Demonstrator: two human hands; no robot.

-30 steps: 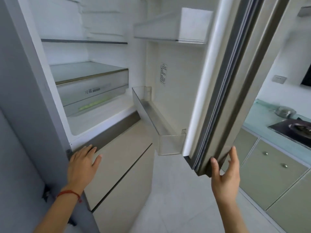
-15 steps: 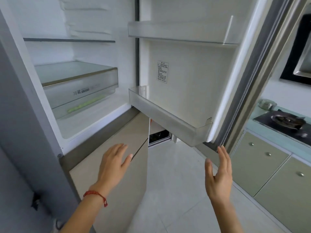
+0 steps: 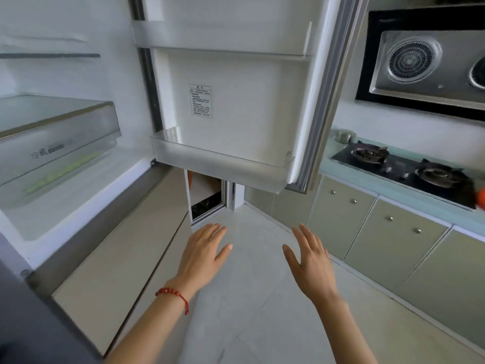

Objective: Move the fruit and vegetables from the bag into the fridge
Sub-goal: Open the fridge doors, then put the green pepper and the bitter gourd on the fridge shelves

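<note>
The fridge stands open on the left, its door (image 3: 244, 101) swung wide to the right with bare door shelves. Inside, a clear crisper drawer (image 3: 57, 145) holds something long and green (image 3: 63, 173). My left hand (image 3: 204, 252), with a red bracelet at the wrist, hovers over the floor with fingers straight and holds nothing. My right hand (image 3: 308, 261) hovers beside it, fingers spread, also holding nothing. No bag is in view. A small orange thing (image 3: 480, 197) shows at the right edge on the counter.
Beige lower fridge drawers (image 3: 118, 258) lie below the open compartment. A counter with a black gas hob (image 3: 404, 165), a small metal pot (image 3: 345, 136) and pale green cabinets (image 3: 367, 227) runs along the right. A range hood (image 3: 425, 59) hangs above. White tiled floor (image 3: 249, 311) lies underfoot.
The fridge door has swung wider open to the right. My right hand has let go of the door edge, and both hands have come together over the floor. The view has turned right.
</note>
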